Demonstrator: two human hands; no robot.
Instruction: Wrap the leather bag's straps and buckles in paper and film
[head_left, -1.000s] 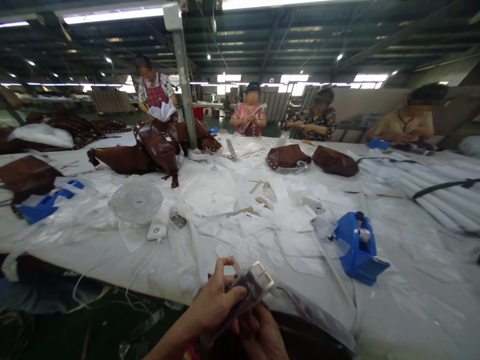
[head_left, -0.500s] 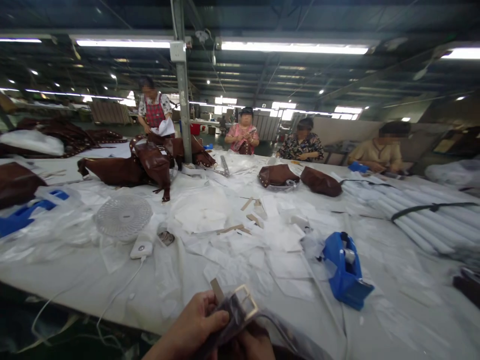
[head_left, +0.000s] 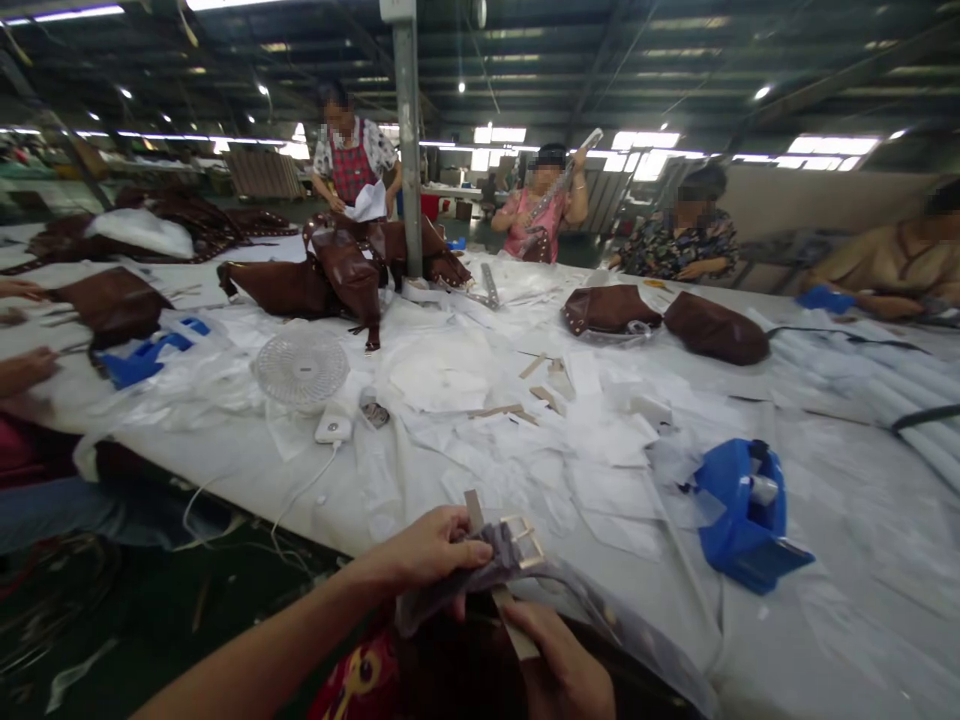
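Just over the near edge of the worktop (head_left: pixel 330 503), the person's left hand (head_left: pixel 442 548) had thumb and fingers clamped on a belt (head_left: pixel 499 562) in greyish plastic, right beside its pale buckle (head_left: pixel 524 537). Lower down, the right hand (head_left: pixel 564 648) grasped a card strip (head_left: pixel 516 632) sticking out under the belt; I couldn't tell whether the bit of card (head_left: pixel 474 508) above was the same piece. A blue tape dispenser (head_left: pixel 739 515) stood to the right, in from that edge, and a white fan (head_left: pixel 301 368) farther left.
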